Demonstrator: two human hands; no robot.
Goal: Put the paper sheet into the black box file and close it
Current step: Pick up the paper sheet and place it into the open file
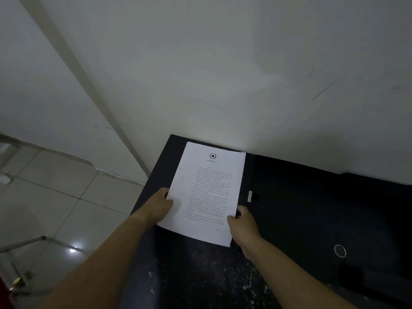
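A white printed paper sheet [207, 192] with a star emblem at its top lies over the left part of a dark table [200, 275]. My left hand [159, 206] grips its left edge and my right hand [242, 224] grips its lower right edge. To the right lies the black box file [312, 208], lying flat, with a small white label on its left side and a round metal finger ring [340, 250] near its front. In the dim light I cannot tell whether the file is open or closed.
A white wall [223, 74] rises directly behind the table. Left of the table is a pale tiled floor [66, 208] with a thin metal rod [22, 243] low at the left. The table top is speckled with pale spots.
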